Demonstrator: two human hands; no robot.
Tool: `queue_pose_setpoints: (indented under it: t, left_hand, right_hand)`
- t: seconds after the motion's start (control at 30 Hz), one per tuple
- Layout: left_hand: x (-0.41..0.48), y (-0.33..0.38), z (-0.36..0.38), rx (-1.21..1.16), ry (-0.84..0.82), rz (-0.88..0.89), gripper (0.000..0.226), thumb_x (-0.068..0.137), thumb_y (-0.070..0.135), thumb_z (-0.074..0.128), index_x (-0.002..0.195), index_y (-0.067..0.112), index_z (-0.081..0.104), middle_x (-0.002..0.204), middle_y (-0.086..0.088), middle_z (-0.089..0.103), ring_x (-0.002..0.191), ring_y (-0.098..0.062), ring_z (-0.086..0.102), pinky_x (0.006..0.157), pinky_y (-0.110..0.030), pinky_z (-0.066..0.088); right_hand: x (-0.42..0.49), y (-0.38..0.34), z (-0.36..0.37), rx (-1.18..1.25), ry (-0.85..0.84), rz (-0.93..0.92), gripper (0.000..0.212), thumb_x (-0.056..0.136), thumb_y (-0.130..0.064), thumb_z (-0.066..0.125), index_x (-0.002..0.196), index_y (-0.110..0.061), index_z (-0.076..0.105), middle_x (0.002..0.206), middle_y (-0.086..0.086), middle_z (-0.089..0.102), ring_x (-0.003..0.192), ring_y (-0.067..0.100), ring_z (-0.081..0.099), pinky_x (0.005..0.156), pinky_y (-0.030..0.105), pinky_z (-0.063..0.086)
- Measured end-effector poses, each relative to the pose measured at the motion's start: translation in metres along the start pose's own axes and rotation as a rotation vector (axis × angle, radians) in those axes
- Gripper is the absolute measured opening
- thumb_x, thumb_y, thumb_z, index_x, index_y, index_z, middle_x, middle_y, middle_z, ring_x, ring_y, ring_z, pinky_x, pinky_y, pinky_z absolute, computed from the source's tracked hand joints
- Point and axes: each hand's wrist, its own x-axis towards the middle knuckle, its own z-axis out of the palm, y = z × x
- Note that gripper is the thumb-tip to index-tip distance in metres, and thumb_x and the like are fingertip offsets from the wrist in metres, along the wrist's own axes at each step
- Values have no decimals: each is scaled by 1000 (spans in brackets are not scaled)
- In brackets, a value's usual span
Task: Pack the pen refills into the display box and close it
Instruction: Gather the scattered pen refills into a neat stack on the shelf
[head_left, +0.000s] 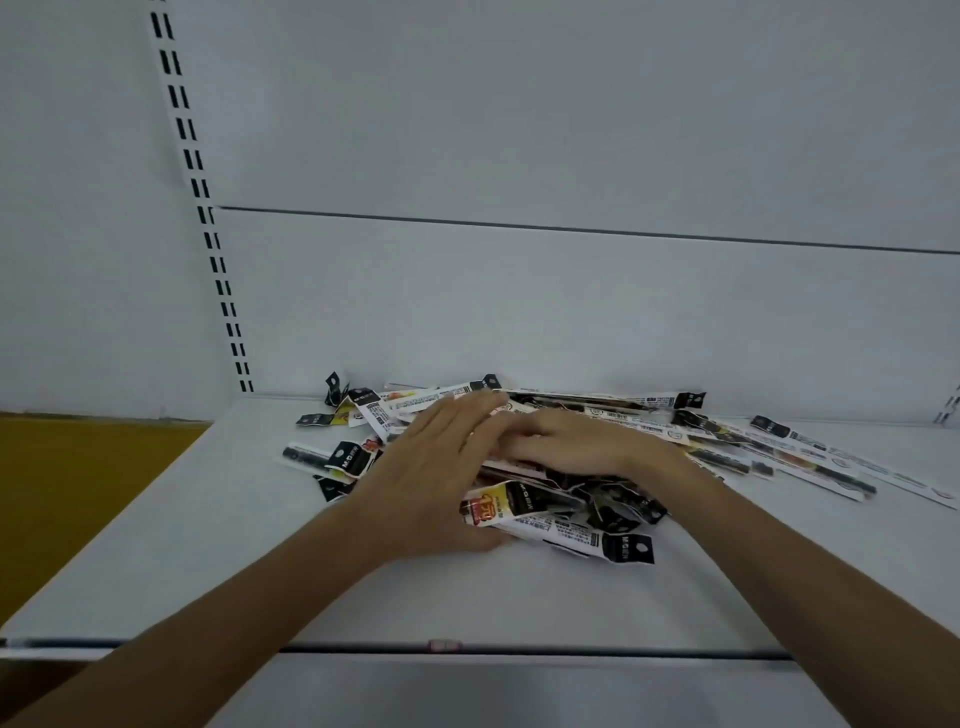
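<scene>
a white back panel (571, 130) fills the upper half of the view, with a thin dark seam running across it. a slotted upright (208, 208) runs down its left side to the rear corner of the shelf (208, 545). the shelf is white and flat, with a dark strip along its front edge. to the left of it lies a yellow-brown area (78, 493).

the pile of pen refills (597, 499) sits toward the back of the shelf, near the back panel. the refills are long flat packets with black tabs, crossed over one another. a few long ones (810, 457) trail off to the right, flat on the shelf.

both bare forearms reach in from the lower corners and meet over the pile. the left hand (431, 473) lies palm down on the left part of the heap, its fingers (467, 410) straight, close together and pointing up and to the right. its thumb side rests near the shelf at the pile's near edge. the right hand (576, 441) lies flat on top of the heap, palm down, fingers stretched to the left. its fingertips meet the left hand and are blurred there. neither hand is seen curled round a packet; both press on the heap.

just beside the left hand, a packet with yellow and red print (498, 504) sticks out at the near side.
</scene>
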Motion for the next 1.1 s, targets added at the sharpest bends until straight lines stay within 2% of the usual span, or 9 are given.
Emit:
queue_pose_setpoints:
  t: [0.13,0.2,0.33,0.5,0.6,0.73,0.87,1.0,1.1]
  left_hand:
    - [4,-2,-1,-75,-338,-130,109,68,76,49,144,26,-13,151,6,19,132,-14,26,107,-29,21]
    - [7,-5,4,-41,-378,-133,115,59,84,39,144,26,-12,149,5,22,133,-15,21,109,-33,16]
    - [12,-10,9,26,-360,-74,117,46,92,21,143,28,14,135,4,35,123,-15,28,106,-33,19]
    - [13,-8,9,-79,-355,-97,108,51,90,32,136,24,30,133,4,34,121,-14,30,102,-29,25]
    - [10,-1,6,-92,-405,-132,101,59,83,40,137,21,22,140,6,32,121,-14,35,98,-28,29]
    - [7,2,3,-12,-397,-132,108,55,87,27,141,24,17,141,6,36,125,-15,35,104,-31,22]
    - [7,2,3,54,-361,-137,113,45,93,12,137,28,25,126,9,50,114,-13,45,94,-29,33]
    - [6,0,3,98,-249,-83,101,60,92,11,119,22,53,112,-1,60,105,-23,55,91,-35,41]
    - [7,-2,7,152,-155,-43,98,65,89,21,128,20,47,142,-17,33,134,-34,25,111,-48,18]
  right_hand:
    - [-7,27,-28,-87,340,86,56,86,-42,60,136,-24,44,145,-1,42,131,15,38,109,34,29]
    - [-14,49,-36,-199,317,241,77,81,-49,63,144,-19,31,152,4,28,139,21,26,113,38,23]
    - [-20,70,-27,-239,160,363,101,73,-68,56,149,-15,14,156,9,18,142,27,20,114,42,20]
    - [-12,64,-31,-345,269,280,85,72,-67,60,138,-18,41,126,5,48,117,21,43,99,39,36]
    - [-5,65,-24,-304,215,263,88,72,-67,58,143,-24,31,143,6,35,131,24,33,108,43,31]
    - [3,63,-26,-296,194,241,80,75,-61,62,140,-21,38,137,6,47,124,25,45,101,36,39]
    - [8,63,-39,-294,215,196,45,80,-44,66,112,-13,61,103,5,62,92,23,56,74,31,43]
    - [7,56,-50,-297,352,83,27,84,-32,65,102,-12,65,74,-6,56,64,14,51,54,26,35]
    - [10,40,-49,-279,407,-36,28,83,-34,66,101,-13,66,80,-5,60,66,10,51,57,25,37]
